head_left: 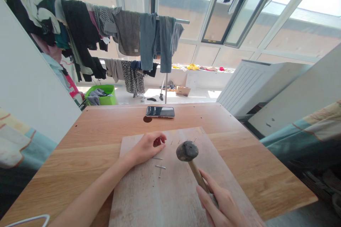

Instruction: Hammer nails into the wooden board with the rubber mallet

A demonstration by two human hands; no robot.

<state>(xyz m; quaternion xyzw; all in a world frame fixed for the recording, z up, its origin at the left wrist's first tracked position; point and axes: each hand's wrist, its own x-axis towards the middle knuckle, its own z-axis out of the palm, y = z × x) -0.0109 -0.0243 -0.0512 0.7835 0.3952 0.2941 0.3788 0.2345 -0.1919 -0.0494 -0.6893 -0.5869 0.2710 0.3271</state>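
My right hand (222, 204) grips the wooden handle of a hammer (188, 150), whose dark round head hangs just above a pale wooden board (149, 198). My left hand (147, 147) rests on the board's far left part, fingers curled in a pinch near its upper edge; what they pinch is too small to make out. Loose nails (160, 166) lie on the board between my hands, and several more stand along its far edge (183, 141).
The board lies on a wooden table (85, 149). A phone (160, 111) lies near the table's far edge. Behind stand a loaded clothes rack (106, 32), a green basket (102, 94) and a white radiator (247, 85) under windows.
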